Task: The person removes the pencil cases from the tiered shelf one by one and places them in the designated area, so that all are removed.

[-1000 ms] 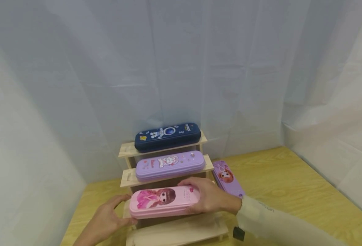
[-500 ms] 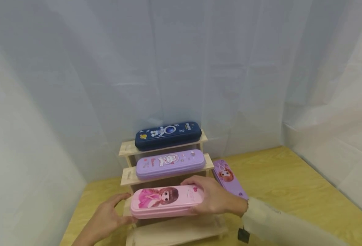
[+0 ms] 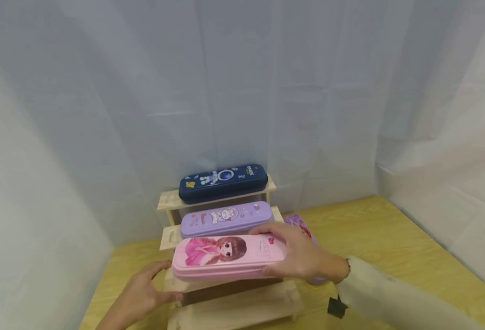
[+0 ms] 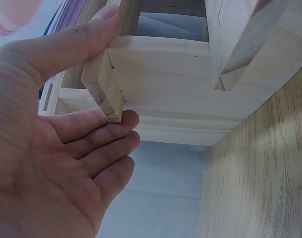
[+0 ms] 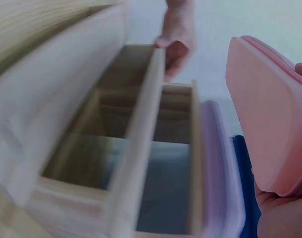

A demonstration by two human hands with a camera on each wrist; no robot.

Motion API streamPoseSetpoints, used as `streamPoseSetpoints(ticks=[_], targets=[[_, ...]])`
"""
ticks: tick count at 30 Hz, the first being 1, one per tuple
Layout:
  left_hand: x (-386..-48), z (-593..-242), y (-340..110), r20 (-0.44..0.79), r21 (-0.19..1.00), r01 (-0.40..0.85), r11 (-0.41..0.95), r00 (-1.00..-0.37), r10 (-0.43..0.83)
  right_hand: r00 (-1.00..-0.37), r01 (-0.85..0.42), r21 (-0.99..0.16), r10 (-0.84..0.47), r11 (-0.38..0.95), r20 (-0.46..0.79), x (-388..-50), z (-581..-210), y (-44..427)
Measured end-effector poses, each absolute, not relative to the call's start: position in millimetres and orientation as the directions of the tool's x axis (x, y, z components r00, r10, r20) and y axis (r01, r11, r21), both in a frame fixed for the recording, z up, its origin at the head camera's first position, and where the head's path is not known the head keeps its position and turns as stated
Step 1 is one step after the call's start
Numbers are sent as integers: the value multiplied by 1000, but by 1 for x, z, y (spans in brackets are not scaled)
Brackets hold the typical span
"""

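Note:
My right hand grips the right end of a pink pencil case with a doll picture, held above a lower step of the wooden stepped rack. The right wrist view shows the pink case raised off the rack. My left hand is at the rack's left side; in the left wrist view this hand pinches the end of a wooden step between thumb and fingers. On the steps behind lie a lilac case and, highest, a navy space case.
Another purple case lies on the wooden table right of the rack, partly hidden behind my right hand. Pale sheeting hangs behind and at both sides. A small dark tag hangs below my right sleeve.
The pink case has risen off its step in my right hand, moving up and slightly right, and now overlaps the lilac case's lower edge. My left hand has barely moved.

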State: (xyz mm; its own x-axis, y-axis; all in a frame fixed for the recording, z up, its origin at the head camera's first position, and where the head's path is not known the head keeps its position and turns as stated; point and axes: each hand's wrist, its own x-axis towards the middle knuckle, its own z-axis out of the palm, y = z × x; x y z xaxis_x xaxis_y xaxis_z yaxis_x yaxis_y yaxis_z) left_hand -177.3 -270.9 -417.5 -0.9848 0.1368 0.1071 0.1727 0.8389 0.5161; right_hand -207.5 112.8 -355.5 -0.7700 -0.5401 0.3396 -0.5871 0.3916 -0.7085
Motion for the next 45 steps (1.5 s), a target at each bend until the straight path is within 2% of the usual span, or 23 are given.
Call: streamPoseSetpoints(ticks=[5, 13, 19, 25, 32, 41, 45], targets=[[-178, -417, -271, 80, 517, 157, 841, -988, 136, -710, -691, -618, -517, 376, 479, -212, -337, 125], [-178, -417, -273, 74, 520, 167, 838, -986, 150, -727, -686, -603, -412, 407, 549, -216, -316, 140], [-177, -418, -273, 99, 522, 192, 831, -981, 164, -751, -660, -638, -318, 397, 579, -221, -300, 156], [-177, -418, -271, 126, 520, 205, 829, -979, 163, -792, -595, -667, -189, 447, 581, -228, -285, 172], [-178, -418, -271, 171, 518, 235, 822, -971, 170, -800, -552, -691, -62, 466, 597, -232, -282, 187], [-179, -415, -272, 41, 566, 141, 812, -989, 143, -848, -429, -727, 39, 536, 529, -240, -301, 201], [-179, -415, -272, 46, 560, 149, 815, -988, 149, -854, -389, -742, 86, 546, 512, -243, -312, 209]])
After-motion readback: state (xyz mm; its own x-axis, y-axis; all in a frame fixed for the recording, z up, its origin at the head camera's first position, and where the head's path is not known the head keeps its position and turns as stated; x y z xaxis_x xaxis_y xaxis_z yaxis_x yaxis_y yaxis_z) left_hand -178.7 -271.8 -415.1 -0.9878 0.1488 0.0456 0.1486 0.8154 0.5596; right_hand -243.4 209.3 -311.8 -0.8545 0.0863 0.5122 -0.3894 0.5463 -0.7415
